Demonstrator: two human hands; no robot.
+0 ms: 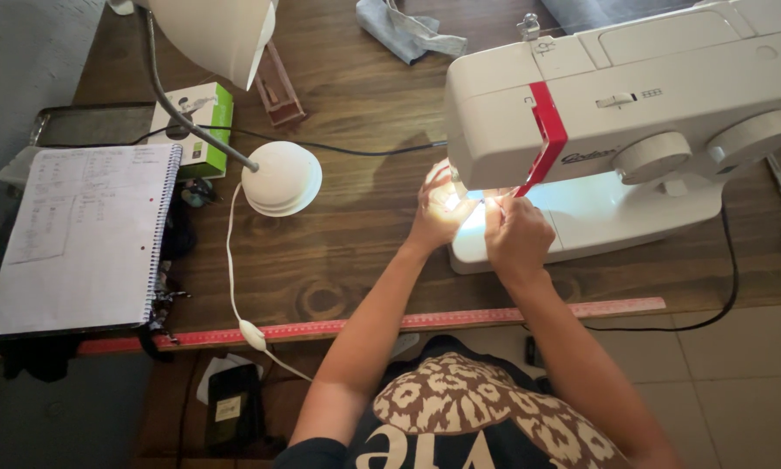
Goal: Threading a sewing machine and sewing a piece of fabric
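Right now both my hands are bunched at the needle end of the white sewing machine [633, 113], which stands toward the table's [347, 252] far right corner, its base close to the near edge. My left hand [438, 213] sits just left of the needle area, fingers curled inward; my right hand [516, 234] is pressed close beside it, fingers pinched together as if on something very fine. The machine's lamp washes that spot out, so I cannot tell what they have hold of, if anything.

As I judge it, the chief danger is my fingertips being so close under the needle: if the machine started, they would be caught. The glare also hides my own work, so I could fumble whatever I am pinching.

Further out, the black cord [729, 295] loops off the near edge; a snagged knee could tug the machine. The desk lamp's round base [282, 178] and its white cable [234, 287] lie left of my forearm, and the pink ruler [373, 326] runs along the near edge, easily knocked off.
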